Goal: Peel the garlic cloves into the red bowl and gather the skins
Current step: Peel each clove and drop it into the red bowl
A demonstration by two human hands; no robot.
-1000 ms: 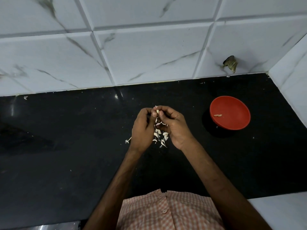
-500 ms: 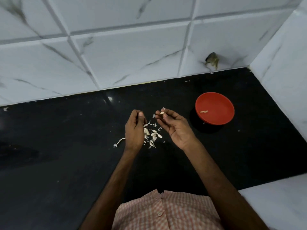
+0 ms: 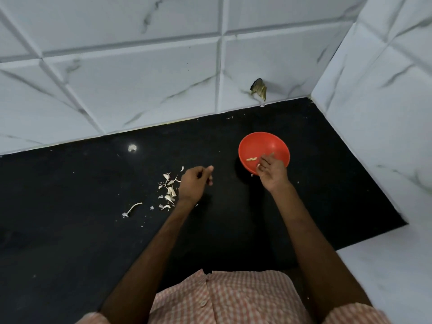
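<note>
Below the right hand (image 3: 272, 170), fingers relaxed, sits the red bowl (image 3: 264, 142). Skins (image 3: 169, 190) lie just beside the left hand (image 3: 195, 183); its grip I cannot tell.

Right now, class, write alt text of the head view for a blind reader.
A right hand reaches over a round red plastic bowl on a black stone counter; the left hand hovers beside scattered white garlic skins.
</note>
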